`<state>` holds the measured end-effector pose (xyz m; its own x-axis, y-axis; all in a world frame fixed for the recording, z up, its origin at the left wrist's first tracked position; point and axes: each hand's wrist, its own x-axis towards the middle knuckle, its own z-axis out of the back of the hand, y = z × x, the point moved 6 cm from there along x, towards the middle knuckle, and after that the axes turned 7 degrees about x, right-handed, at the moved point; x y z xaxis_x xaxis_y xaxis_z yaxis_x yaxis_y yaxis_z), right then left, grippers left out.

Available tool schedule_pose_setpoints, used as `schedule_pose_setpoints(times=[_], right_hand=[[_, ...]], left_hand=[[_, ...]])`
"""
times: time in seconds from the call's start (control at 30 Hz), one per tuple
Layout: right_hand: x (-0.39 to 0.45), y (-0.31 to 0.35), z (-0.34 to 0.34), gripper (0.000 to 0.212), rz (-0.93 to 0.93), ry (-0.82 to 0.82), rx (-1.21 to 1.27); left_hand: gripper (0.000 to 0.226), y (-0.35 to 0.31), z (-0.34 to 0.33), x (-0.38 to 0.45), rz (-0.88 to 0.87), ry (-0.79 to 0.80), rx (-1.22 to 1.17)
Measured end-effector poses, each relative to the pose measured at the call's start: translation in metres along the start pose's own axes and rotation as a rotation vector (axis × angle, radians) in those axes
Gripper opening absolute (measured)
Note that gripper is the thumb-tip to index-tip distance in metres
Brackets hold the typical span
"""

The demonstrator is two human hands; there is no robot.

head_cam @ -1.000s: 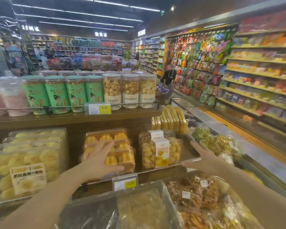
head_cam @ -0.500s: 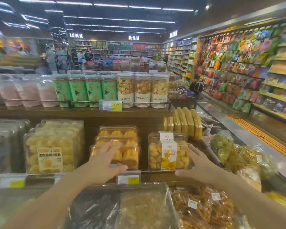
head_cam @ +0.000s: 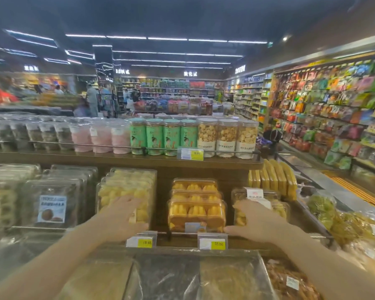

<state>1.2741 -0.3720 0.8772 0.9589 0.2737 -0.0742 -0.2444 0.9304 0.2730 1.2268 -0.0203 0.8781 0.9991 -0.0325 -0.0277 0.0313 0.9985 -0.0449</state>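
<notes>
Cake box (head_cam: pixel 196 215) lies long side on between 2 spread, empty hands, right hand (head_cam: pixel 256 223) nearer than left hand (head_cam: pixel 122 214).

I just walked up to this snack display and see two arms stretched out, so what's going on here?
A person is reaching with both bare hands to the middle shelf of a shop display. The left hand lies on a clear box of pale yellow pastries; the right hand lies on a clear box with a white label. A stack of orange cake boxes sits untouched between them. Nothing is lifted off the shelf yet.
</notes>
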Motion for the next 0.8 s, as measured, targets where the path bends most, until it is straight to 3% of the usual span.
schedule_pose_setpoints(times=[0.17, 0.27, 0.4, 0.8], right_hand=[[-0.024, 0.079, -0.009, 0.109, -0.007, -0.029, -0.011], [-0.037, 0.123, -0.02, 0.099, -0.016, -0.02, 0.01], [-0.053, 0.175, -0.035, 0.102, -0.024, 0.014, 0.021], [-0.086, 0.271, -0.036, 0.1, 0.201, 0.045, -0.068]], left_hand=[[0.09, 0.068, 0.02, -0.042, -0.011, -0.052, -0.053], [0.083, 0.095, 0.028, -0.071, -0.018, -0.064, -0.061], [0.081, 0.125, 0.033, -0.108, 0.018, -0.035, -0.057], [0.084, 0.171, 0.05, -0.22, 0.198, -0.025, -0.051]])
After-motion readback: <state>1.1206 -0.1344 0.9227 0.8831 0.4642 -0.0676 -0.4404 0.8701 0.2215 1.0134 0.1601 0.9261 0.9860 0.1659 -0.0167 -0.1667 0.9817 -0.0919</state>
